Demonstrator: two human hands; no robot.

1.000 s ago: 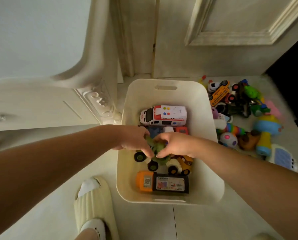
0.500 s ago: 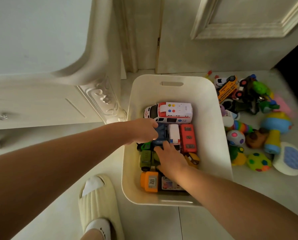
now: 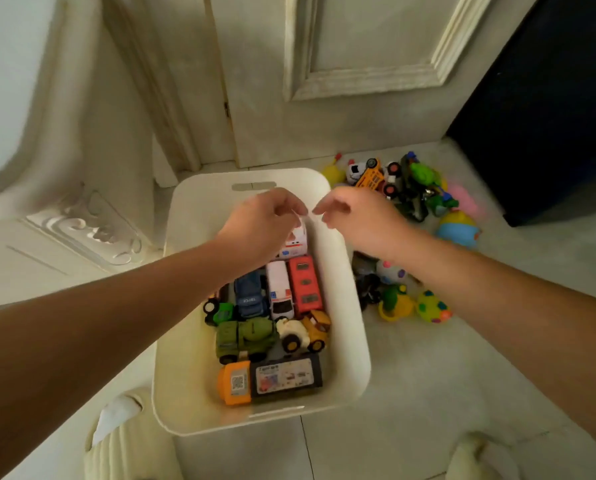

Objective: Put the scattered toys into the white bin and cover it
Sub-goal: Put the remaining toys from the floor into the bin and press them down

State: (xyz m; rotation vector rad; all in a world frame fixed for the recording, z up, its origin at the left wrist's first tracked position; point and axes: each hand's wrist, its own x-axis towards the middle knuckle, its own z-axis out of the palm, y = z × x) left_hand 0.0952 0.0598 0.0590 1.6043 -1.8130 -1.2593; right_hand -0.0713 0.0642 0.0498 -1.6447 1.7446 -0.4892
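Bin (image 3: 182, 358), left hand (image 3: 258, 226), right hand (image 3: 362, 223) curled above

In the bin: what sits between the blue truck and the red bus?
Head view: a small white van lies lengthwise between the blue truck and the red bus, inside the white bin.

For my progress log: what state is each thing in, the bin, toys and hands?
Bin, uncovered, part full of toy cars.
Floor toys, outside the bin, on its right.
Left hand, curled over the bin's far end; grip unclear.
Ambulance, in the bin, partly under that hand.
Right hand, above the bin's rim, holding nothing.
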